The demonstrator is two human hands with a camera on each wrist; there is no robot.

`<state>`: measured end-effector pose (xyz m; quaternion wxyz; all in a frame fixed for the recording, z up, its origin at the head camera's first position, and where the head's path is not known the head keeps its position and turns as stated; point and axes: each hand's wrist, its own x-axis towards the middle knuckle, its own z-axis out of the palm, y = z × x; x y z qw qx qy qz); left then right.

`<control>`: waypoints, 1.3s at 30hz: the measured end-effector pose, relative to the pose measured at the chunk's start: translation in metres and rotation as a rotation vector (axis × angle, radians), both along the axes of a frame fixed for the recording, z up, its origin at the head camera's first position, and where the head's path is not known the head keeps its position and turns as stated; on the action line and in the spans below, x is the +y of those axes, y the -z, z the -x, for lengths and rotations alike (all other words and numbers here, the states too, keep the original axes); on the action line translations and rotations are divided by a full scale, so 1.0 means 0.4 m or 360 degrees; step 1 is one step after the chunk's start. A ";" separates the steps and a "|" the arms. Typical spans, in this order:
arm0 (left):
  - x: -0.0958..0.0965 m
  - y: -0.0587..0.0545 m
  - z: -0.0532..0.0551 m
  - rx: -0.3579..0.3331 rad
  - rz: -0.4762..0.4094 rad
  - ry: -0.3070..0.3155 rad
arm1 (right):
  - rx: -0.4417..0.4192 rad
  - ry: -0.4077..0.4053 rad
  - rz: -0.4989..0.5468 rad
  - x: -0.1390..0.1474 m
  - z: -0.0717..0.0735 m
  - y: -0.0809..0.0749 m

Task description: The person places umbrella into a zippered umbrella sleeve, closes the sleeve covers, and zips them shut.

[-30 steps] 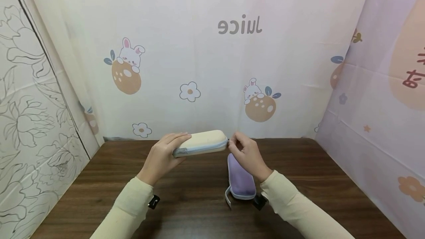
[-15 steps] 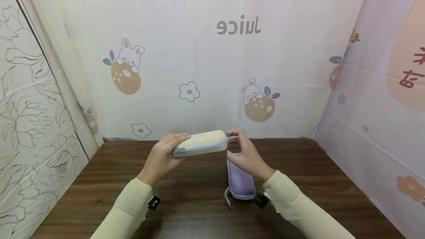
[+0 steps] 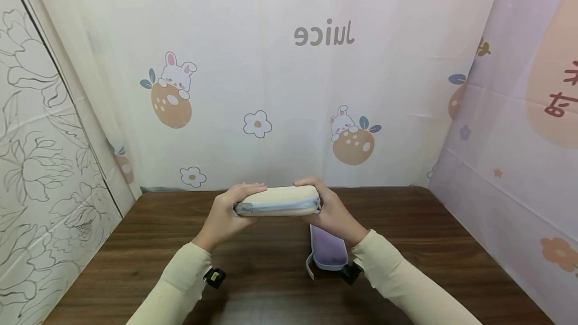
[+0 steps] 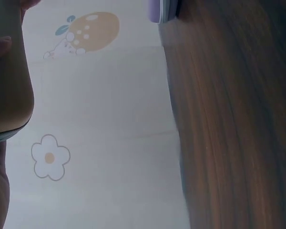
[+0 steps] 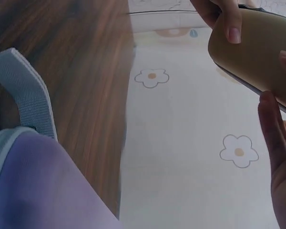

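A cream zippered pencil case with a pale blue zip band is held up level over the table, zip edge facing me. My left hand grips its left end, fingers on top. My right hand holds the right end, fingertips on top and the rest of the hand beside and below. In the right wrist view, thumbs and fingers press the case's plain face. A purple pencil case lies on the table under my right hand, partly hidden by it.
Both cases are over a dark wood table. A strap sticks out from the purple case's near end. A printed curtain hangs behind the table's far edge, with more printed cloth at the right side.
My right hand has gone from pinching at the zip end to fingers spread and then to gripping the cream case's right end. The case has turned to nearly level.
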<state>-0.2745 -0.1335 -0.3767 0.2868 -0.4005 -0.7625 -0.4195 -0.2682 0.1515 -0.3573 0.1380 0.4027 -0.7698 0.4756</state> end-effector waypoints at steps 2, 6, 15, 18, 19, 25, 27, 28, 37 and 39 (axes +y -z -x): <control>0.001 -0.004 0.001 0.0031 0.0021 -0.0017 | 0.0014 0.0005 0.0014 -0.005 -0.020 -0.018; 0.008 -0.011 0.000 0.0112 0.0083 -0.0069 | 0.0043 -0.0034 0.0070 -0.019 -0.060 -0.051; 0.033 -0.010 0.002 0.0241 0.0169 -0.0148 | 0.0219 -0.0091 0.0138 -0.036 -0.047 -0.023; 0.044 -0.014 -0.001 0.0311 0.0183 -0.0178 | 0.0323 -0.0043 0.0137 -0.039 -0.028 0.003; 0.048 -0.015 -0.002 0.0335 0.0185 -0.0180 | 0.0354 -0.0026 0.0134 -0.040 -0.021 0.012; 0.073 -0.015 -0.005 0.0418 0.0177 -0.0205 | 0.0514 0.0083 0.0071 -0.054 -0.016 0.028; 0.078 -0.012 -0.005 0.0437 0.0166 -0.0211 | 0.0543 0.0126 0.0043 -0.057 -0.017 0.031; 0.080 -0.012 -0.005 0.0440 0.0161 -0.0213 | 0.0556 0.0148 0.0028 -0.058 -0.018 0.032; 0.085 -0.006 -0.007 0.0408 0.0208 -0.0299 | 0.0635 0.0243 -0.0106 -0.070 -0.028 0.026; 0.086 -0.004 -0.007 0.0394 0.0234 -0.0318 | 0.0633 0.0244 -0.0130 -0.073 -0.029 0.027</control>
